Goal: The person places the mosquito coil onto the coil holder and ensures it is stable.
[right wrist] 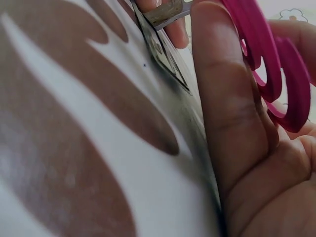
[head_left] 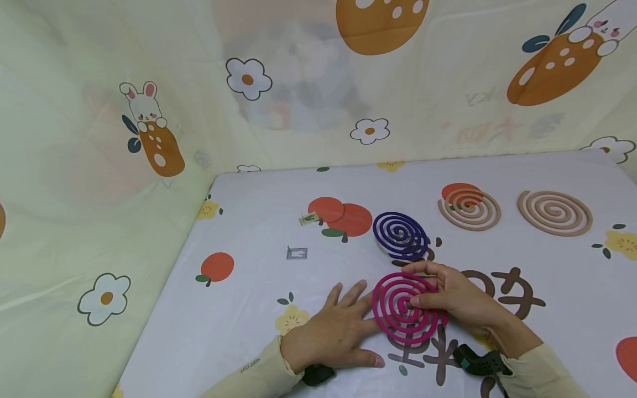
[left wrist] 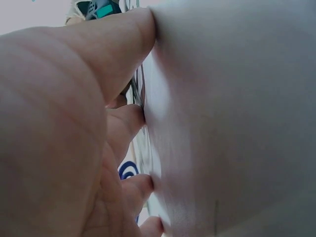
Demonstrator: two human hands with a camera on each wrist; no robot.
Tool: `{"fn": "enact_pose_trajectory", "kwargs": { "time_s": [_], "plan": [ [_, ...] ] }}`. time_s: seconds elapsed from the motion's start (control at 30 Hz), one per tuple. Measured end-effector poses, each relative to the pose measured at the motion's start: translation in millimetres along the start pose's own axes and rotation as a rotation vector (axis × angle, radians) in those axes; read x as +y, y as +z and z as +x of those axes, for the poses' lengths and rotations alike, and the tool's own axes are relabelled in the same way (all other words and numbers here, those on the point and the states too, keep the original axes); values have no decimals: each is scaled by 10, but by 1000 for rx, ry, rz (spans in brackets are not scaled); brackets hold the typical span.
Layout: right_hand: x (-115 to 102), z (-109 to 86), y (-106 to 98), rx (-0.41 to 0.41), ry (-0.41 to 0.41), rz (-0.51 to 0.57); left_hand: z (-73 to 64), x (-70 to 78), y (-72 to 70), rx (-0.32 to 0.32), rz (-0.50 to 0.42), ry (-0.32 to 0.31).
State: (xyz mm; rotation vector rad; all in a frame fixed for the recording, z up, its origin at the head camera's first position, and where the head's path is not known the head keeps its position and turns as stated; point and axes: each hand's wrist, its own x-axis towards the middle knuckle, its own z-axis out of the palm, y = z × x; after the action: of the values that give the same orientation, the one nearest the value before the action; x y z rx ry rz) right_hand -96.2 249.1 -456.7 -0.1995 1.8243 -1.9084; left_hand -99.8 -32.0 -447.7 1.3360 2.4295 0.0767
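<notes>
A magenta spiral mosquito coil [head_left: 401, 304] is tilted above the table at its near middle. My right hand [head_left: 458, 293] holds it, thumb near the centre and fingers at the far rim. My left hand [head_left: 338, 331] lies palm down with fingers spread, its index finger reaching beneath the coil's left side. In the right wrist view, a narrow metal strip [right wrist: 170, 12] shows beside the left fingertips, over a flat dark-edged plate [right wrist: 165, 54] on the table. The coil hides this spot from above. Just beyond the hands lies a dark blue coil [head_left: 398, 231].
Two tan coils [head_left: 470, 208] [head_left: 554, 210] lie at the back right. A small silver metal stand [head_left: 297, 253] and a small gold-coloured piece [head_left: 308, 219] rest left of the blue coil. Printed fabric [head_left: 298, 138] rises behind the white patterned tablecloth [head_left: 249, 309].
</notes>
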Motion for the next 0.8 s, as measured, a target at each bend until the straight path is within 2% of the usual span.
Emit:
{"fn": "enact_pose_trajectory", "kwargs": {
  "time_s": [0.43, 0.8],
  "plan": [
    [-13, -14, 5, -4, -41, 10, -1, 0, -4, 0, 2, 1],
    [-1, -16, 3, 20, -37, 12, 1, 2, 2, 11, 13, 5]
  ]
}}
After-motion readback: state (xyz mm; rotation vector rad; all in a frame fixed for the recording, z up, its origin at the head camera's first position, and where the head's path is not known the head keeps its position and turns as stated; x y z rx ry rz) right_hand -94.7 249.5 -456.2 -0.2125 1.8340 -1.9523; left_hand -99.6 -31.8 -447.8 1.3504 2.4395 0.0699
